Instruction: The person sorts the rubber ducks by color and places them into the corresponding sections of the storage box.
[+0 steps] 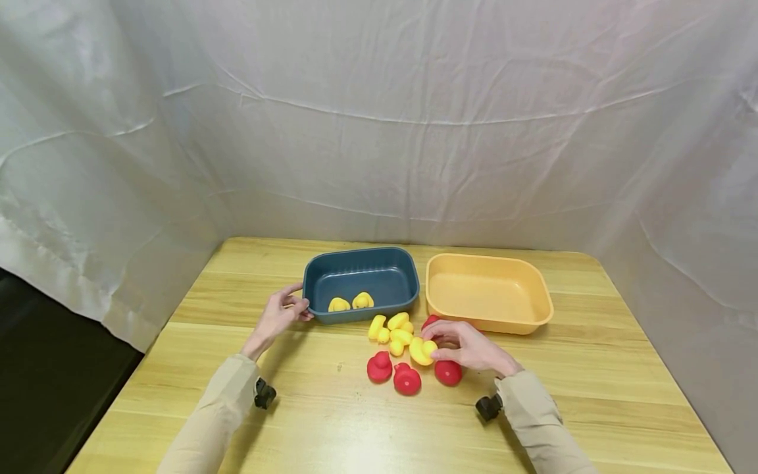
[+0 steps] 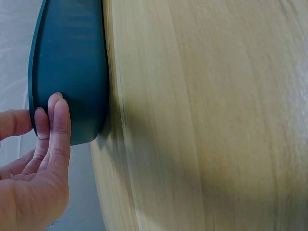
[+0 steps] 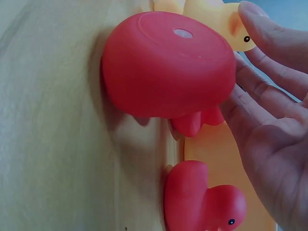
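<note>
My left hand (image 1: 278, 317) holds the left front corner of a dark blue bin (image 1: 355, 316), its thumb by the rim and its fingertips on the outer wall in the left wrist view. Two yellow rubber ducks (image 1: 363, 301) lie inside that bin. With thumb and fingers, my right hand (image 1: 472, 345) pinches another yellow rubber duck (image 1: 418, 352) at the right of a small group. In the right wrist view a red rubber duck (image 3: 166, 67) hides part of the pinched duck (image 3: 242, 41). More yellow ducks (image 1: 401, 337) lie just left of the right hand.
A yellow-orange bin (image 1: 485, 299) stands to the right of the blue one on the wooden table (image 1: 331, 421). Red rubber ducks (image 1: 407, 380) lie in front of the yellow group and around the right hand. White cloth (image 1: 379, 131) hangs behind the table and along its sides.
</note>
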{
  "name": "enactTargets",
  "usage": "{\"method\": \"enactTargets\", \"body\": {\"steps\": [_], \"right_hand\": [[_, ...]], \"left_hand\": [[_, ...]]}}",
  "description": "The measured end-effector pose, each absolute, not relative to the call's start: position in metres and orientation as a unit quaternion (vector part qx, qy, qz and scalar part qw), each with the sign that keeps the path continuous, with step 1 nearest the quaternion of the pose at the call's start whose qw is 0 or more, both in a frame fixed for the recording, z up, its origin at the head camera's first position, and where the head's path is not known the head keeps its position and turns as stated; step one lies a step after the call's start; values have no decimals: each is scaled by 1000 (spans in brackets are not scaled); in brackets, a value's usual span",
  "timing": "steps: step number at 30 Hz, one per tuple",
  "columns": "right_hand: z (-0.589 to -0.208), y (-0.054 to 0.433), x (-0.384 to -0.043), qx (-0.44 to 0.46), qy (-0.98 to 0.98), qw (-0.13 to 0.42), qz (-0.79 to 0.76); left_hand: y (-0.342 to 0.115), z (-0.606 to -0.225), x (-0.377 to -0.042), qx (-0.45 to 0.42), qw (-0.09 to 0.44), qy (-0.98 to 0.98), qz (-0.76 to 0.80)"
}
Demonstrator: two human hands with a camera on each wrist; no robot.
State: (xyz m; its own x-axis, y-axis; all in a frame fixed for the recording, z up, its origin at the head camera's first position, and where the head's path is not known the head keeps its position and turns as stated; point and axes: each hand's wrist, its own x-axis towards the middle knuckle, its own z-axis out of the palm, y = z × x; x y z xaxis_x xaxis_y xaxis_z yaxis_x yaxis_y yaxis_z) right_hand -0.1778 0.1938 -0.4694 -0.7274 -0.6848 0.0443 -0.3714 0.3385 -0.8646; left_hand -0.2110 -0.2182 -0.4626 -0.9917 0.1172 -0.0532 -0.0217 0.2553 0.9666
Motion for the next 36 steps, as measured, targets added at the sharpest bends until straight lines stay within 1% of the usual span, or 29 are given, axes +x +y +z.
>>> {"method": "enactTargets", "body": {"steps": [9, 21, 36], "right_hand": [[-469, 192, -177, -313, 791, 158, -501], [-465, 188, -177, -282, 806, 139, -501], [-453, 178, -182, -274, 806, 84, -517]], "left_hand": [[-218, -463, -211, 31, 56, 792, 607], [-219, -464, -212, 30, 58, 792, 607], [-218, -465, -213, 31, 54, 792, 608]]}}
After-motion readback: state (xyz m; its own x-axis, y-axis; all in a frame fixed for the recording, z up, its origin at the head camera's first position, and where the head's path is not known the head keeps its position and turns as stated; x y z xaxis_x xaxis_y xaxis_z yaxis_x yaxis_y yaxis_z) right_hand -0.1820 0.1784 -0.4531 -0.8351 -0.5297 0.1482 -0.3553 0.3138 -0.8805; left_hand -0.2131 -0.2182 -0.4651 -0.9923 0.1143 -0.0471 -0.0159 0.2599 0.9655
